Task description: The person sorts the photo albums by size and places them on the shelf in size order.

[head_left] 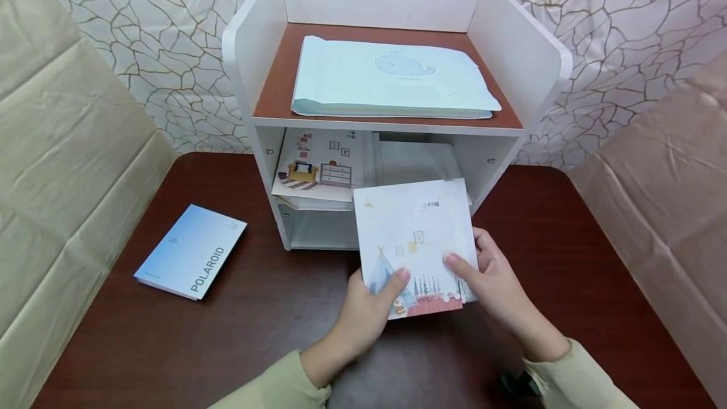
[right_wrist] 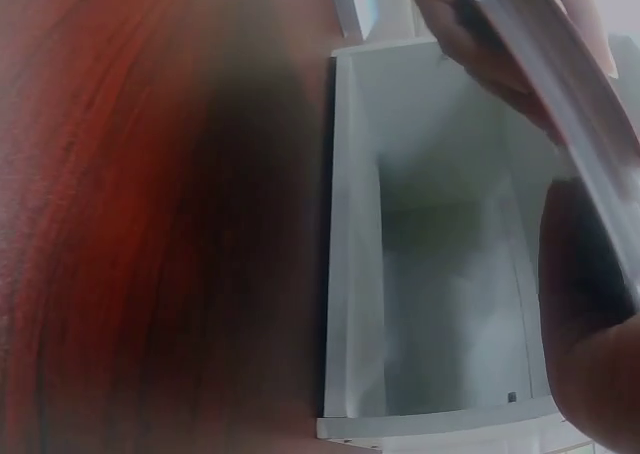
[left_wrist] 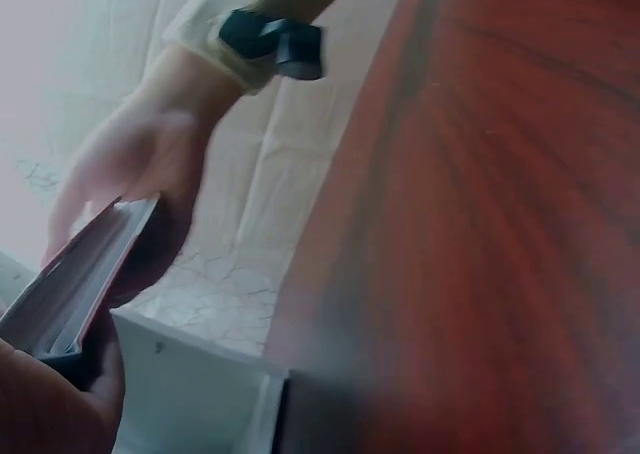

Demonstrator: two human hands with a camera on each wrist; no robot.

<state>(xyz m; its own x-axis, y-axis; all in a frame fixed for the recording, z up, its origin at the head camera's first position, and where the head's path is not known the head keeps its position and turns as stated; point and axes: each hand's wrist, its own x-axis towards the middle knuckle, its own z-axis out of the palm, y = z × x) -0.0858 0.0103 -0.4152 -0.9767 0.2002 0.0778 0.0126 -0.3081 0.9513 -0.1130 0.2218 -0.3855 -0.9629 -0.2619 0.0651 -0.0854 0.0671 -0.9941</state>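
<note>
A white illustrated notebook [head_left: 417,245], with a blue tent and a pink strip drawn on its cover, is held up in front of the shelf. My left hand [head_left: 369,305] grips its lower left corner, thumb on the cover and fingers hidden behind. On the right edge, my right hand [head_left: 502,283] grips it the same way. Another layer peeks out along that right edge under the cover. The left wrist view catches the page edges of the notebook [left_wrist: 85,274] between both hands. Seen from the right wrist, its edge [right_wrist: 560,64] runs slantwise.
A white shelf unit [head_left: 250,100] stands on the dark red table [head_left: 272,333]. On its top lies a pale whale-print packet [head_left: 392,74]. The middle level holds an illustrated book [head_left: 324,163] and a plain white one [head_left: 420,163]. A blue POLAROID book [head_left: 190,251] lies at the left.
</note>
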